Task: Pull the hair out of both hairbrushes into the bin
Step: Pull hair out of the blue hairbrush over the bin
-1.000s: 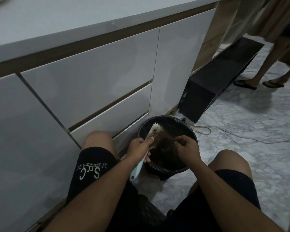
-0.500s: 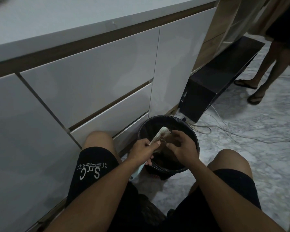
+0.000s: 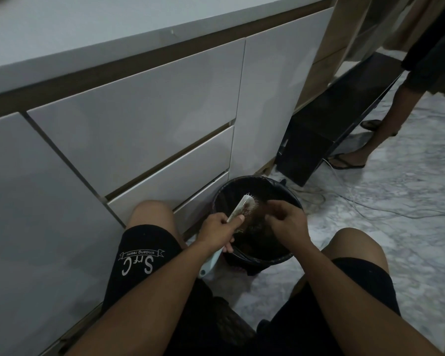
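A pale hairbrush with a light blue handle is held over the black bin, bristles facing right. My left hand grips it around the neck, with the handle end sticking out below my wrist. A tuft of brown hair stretches from the bristles toward my right hand, whose fingers are pinched on it above the bin's opening. More brown hair lies inside the bin. A second hairbrush is not in view.
White drawer fronts stand close on the left behind the bin. A black box lies on the marble floor beyond, with cables trailing across. Another person's legs in sandals stand at the right. My knees flank the bin.
My right hand went to the bristles, then drew back to the right with hair pinched in it. The other person stepped closer along the black box.
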Action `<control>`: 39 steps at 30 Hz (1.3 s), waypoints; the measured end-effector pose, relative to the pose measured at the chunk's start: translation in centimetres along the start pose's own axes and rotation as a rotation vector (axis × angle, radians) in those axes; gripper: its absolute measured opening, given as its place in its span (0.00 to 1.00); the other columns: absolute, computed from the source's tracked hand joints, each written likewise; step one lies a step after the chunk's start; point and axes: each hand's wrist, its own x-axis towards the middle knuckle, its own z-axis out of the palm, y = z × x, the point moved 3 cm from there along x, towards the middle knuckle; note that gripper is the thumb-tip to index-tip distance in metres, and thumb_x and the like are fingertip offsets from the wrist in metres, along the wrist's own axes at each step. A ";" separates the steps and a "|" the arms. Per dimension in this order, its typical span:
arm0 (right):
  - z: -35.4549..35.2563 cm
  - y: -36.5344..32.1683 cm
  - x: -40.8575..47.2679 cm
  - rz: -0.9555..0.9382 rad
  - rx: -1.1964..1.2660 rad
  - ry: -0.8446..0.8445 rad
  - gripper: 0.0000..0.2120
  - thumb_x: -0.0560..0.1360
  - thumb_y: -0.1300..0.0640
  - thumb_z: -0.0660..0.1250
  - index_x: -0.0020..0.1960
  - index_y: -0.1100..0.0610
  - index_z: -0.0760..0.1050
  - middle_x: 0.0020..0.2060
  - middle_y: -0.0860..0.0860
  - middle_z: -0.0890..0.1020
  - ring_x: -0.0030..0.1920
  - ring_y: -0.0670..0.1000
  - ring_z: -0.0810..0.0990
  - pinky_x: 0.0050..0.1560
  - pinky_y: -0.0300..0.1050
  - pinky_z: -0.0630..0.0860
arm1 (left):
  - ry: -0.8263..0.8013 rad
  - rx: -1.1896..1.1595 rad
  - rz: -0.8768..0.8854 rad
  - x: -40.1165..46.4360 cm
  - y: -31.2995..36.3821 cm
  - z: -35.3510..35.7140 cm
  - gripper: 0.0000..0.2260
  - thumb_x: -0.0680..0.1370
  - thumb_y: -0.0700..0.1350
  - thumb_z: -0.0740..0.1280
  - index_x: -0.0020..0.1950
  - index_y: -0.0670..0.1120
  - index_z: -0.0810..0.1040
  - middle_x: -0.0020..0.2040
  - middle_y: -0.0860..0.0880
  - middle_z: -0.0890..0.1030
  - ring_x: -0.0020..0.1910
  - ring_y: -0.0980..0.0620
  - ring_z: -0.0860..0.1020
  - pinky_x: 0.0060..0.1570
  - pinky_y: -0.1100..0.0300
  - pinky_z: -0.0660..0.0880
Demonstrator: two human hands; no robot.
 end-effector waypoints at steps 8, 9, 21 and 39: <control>1.2 -0.7 -0.6 -0.189 -0.047 0.016 0.14 0.72 0.60 0.73 0.57 0.54 0.81 0.51 0.48 0.82 0.51 0.44 0.79 0.47 0.25 0.69 | -0.068 0.013 -0.012 0.1 -0.1 0.3 0.13 0.74 0.52 0.71 0.39 0.46 0.72 0.29 0.45 0.79 0.21 0.47 0.76 0.23 0.60 0.69; 0.9 -0.8 -0.6 -0.175 -0.047 0.048 0.10 0.73 0.60 0.72 0.54 0.54 0.82 0.49 0.47 0.83 0.48 0.43 0.79 0.46 0.24 0.69 | -0.073 0.016 -0.011 0.1 -0.2 0.4 0.13 0.74 0.51 0.71 0.39 0.46 0.71 0.29 0.45 0.78 0.21 0.47 0.76 0.22 0.60 0.69; 0.4 -0.7 -0.5 -0.163 -0.029 -0.027 0.25 0.72 0.64 0.71 0.67 0.51 0.73 0.58 0.47 0.75 0.57 0.45 0.73 0.50 0.26 0.66 | -0.092 0.018 -0.024 -0.2 -0.3 0.4 0.12 0.76 0.52 0.69 0.40 0.46 0.72 0.29 0.46 0.79 0.21 0.49 0.76 0.21 0.61 0.68; 0.2 0.1 0.0 -0.154 -0.035 -0.019 0.15 0.74 0.64 0.68 0.59 0.54 0.78 0.54 0.48 0.80 0.55 0.46 0.76 0.51 0.28 0.69 | -0.141 0.016 -0.125 -0.9 0.2 0.2 0.14 0.77 0.52 0.68 0.43 0.41 0.74 0.30 0.44 0.79 0.21 0.49 0.76 0.24 0.61 0.70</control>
